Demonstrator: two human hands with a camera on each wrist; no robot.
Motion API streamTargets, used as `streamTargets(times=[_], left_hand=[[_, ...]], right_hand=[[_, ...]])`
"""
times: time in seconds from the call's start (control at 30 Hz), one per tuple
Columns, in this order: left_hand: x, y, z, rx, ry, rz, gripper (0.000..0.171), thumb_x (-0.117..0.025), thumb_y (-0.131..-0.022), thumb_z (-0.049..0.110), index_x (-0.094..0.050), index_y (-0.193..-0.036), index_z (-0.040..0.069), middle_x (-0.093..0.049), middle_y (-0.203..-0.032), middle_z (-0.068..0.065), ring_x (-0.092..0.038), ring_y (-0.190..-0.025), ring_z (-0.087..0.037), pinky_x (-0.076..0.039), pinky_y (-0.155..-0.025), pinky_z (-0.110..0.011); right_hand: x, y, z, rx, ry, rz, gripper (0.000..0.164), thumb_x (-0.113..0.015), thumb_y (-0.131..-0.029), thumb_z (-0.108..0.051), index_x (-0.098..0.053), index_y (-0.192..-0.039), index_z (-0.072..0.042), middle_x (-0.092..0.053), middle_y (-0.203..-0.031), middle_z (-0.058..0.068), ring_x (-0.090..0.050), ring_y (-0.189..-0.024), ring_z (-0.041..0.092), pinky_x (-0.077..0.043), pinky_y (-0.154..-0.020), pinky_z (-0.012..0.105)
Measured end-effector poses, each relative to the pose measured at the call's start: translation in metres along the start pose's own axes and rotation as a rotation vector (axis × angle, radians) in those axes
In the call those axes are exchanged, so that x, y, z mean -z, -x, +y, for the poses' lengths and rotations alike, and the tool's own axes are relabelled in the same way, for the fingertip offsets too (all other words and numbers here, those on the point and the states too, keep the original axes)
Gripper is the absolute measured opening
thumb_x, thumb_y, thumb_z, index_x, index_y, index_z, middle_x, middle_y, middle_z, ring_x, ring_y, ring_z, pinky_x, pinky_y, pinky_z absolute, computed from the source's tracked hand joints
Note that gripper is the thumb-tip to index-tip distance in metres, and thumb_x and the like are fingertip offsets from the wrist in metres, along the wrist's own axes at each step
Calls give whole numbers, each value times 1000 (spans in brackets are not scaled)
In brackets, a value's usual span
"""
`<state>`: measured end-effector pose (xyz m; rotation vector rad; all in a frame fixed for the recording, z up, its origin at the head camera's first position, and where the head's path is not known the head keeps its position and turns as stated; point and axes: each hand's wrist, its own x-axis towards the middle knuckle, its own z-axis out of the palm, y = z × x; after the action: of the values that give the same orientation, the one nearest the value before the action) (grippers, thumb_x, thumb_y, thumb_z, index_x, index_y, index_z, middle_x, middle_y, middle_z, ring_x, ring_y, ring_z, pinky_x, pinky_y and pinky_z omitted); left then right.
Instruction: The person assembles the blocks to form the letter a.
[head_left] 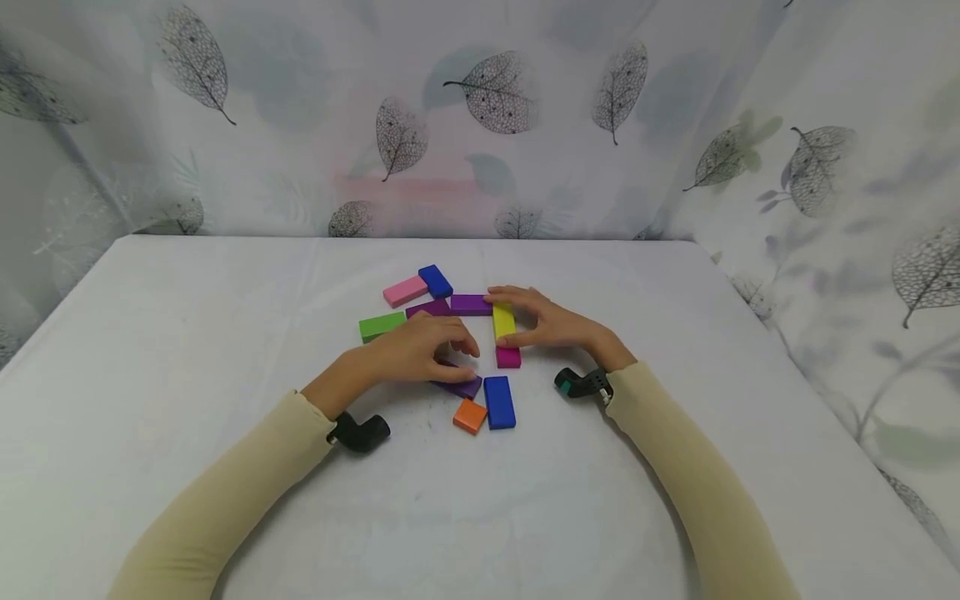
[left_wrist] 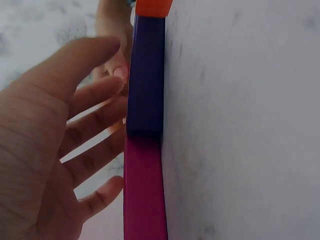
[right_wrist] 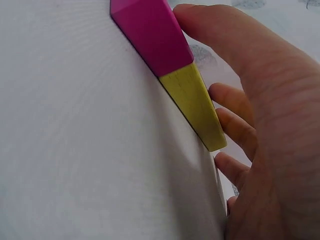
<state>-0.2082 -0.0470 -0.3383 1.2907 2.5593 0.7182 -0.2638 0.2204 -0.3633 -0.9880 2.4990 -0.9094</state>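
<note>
"What's furthest left on your feed?"

"A green block (head_left: 382,326) on the white table (head_left: 300,517). I see a pink block (head_left: 406,291) beyond it, its end against the far blue block (head_left: 436,281)."

"And the left hand?"

"The left hand (head_left: 412,350) comes next, fingers loose and spread, grasping nothing that I can see. A plum block (head_left: 428,308) shows just past it. Its thumb lies over the near purple block (head_left: 463,389) in my head view (I can't tell whether they touch)."

"Around that?"

"My left wrist view puts the orange block (head_left: 470,416) at one end of the purple one. The far purple block (head_left: 471,306) runs from the plum block to the yellow corner, and the near blue block (head_left: 500,402) lies just right of the orange."

"Now the right side."

"The yellow block (head_left: 504,327) sits end to end with the magenta block (head_left: 508,358). The right hand (head_left: 551,323) arches over the yellow one, fingertips by its far end and thumb by its near end, where the magenta begins. Whether it's clenched on the yellow or merely resting there, I can't tell from here."
</note>
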Motion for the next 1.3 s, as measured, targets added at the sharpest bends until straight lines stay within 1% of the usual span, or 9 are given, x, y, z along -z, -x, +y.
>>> streamTargets(times=[0.2,0.37,0.53,0.67,0.83,0.93,1.07,1.17,1.3], left_hand=[[5,2,-6,-64,-14,-50,39,-75,-83,43,-68,-113,18,-65,-105,7,-58,-101,-10,-38,-93,-39],[8,4,-9,-80,-28,-73,39,-77,-81,40,-69,-112,17,-66,-105,7,-59,-101,-10,-36,-99,-41],[9,5,-10,-81,-50,-73,37,-77,-82,37,-70,-112,15,-68,-104,5,-60,-101,-13,-37,-100,-44],[10,4,-9,-49,-84,-68,38,-76,-83,38,-70,-112,14,-69,-103,4,-60,-100,-14,-39,-100,-44],[10,4,-9,-18,-112,-42,37,-75,-84,37,-70,-111,13,-69,-101,3,-60,-98,-14,-41,-98,-43],[8,5,-9,-2,-107,-21,38,-75,-84,37,-69,-112,12,-69,-101,2,-61,-98,-15,-42,-95,-40],[5,4,-8,25,-86,22,38,-74,-85,38,-69,-112,11,-69,-102,0,-61,-95,-15,-48,-89,-34],[3,3,-7,58,-74,56,40,-73,-86,38,-68,-114,11,-68,-102,-1,-61,-94,-15,-50,-84,-31],[0,1,-6,112,-84,77,42,-72,-87,40,-68,-116,11,-68,-102,-1,-60,-94,-15,-50,-83,-31]], right_hand=[[2,1,-2,0,-4,9,72,-71,-88,-32,-38,-150,-16,-24,-161,7,-11,-150,28,5,-117,55],[3,1,-2,-4,-1,16,72,-71,-87,-30,-39,-150,-16,-24,-160,7,-10,-150,28,7,-117,53],[2,2,-1,-2,-8,19,71,-71,-87,-31,-39,-149,-15,-24,-160,8,-10,-150,28,7,-117,53],[1,2,0,-7,-13,18,72,-70,-87,-34,-39,-150,-17,-24,-160,6,-10,-150,27,8,-117,53],[0,2,1,-3,-21,19,73,-71,-87,-34,-39,-150,-17,-24,-161,6,-10,-150,27,8,-117,53],[-1,2,2,1,-16,20,73,-71,-87,-34,-39,-150,-17,-23,-161,6,-10,-150,27,8,-117,53],[-1,2,2,3,-9,18,72,-70,-88,-34,-39,-150,-17,-22,-161,5,-10,-150,28,8,-117,52],[-2,1,1,7,-11,15,71,-70,-88,-33,-39,-150,-17,-23,-161,5,-11,-150,27,9,-117,52],[-2,0,2,8,-11,10,71,-69,-88,-32,-39,-150,-17,-23,-161,4,-11,-150,25,10,-117,52]])
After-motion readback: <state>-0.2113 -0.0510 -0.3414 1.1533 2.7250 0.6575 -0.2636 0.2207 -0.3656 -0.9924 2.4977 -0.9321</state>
